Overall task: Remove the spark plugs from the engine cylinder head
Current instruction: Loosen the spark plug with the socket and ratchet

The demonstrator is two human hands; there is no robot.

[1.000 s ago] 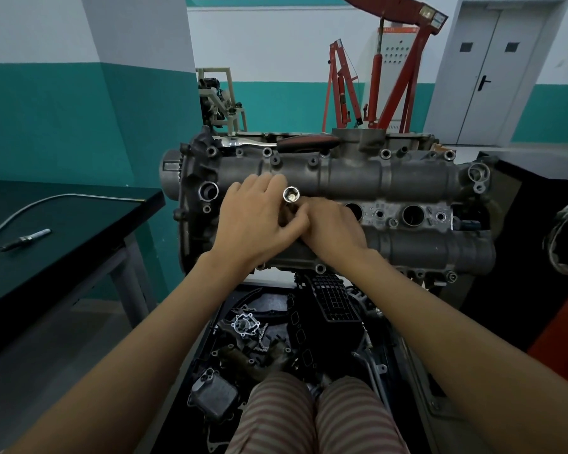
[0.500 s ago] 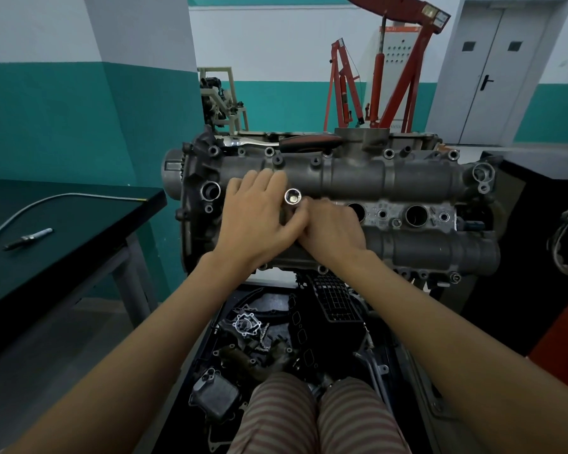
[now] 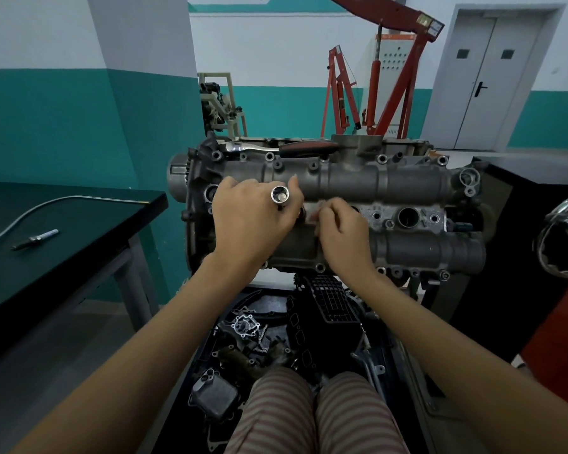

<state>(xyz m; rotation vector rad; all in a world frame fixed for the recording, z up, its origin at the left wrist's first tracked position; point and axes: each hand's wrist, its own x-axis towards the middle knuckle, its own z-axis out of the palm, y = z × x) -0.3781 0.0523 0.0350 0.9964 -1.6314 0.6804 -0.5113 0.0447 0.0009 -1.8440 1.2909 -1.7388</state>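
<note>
The grey engine cylinder head (image 3: 391,188) stands in front of me with its spark plug wells in a row along the middle. My left hand (image 3: 250,224) grips a chrome socket (image 3: 279,194) whose open end faces me, just left of one well (image 3: 301,213). What sits inside the socket is unclear. My right hand (image 3: 343,229) hovers beside that well with its fingers curled and blurred. I cannot tell if it holds anything. Further right another well (image 3: 408,217) stands open. One spark plug (image 3: 35,239) lies on the dark table (image 3: 79,263) at the left.
A ratchet with a red-black handle (image 3: 295,146) lies along the top edge of the head. A bent metal tube (image 3: 63,203) lies on the table. Below the engine a tray (image 3: 259,342) holds several loose engine parts. A red engine hoist (image 3: 391,80) stands behind.
My hands were stacked over one well. The left hand has now drawn the socket up and to the left, and the right hand has come apart from it to the right.
</note>
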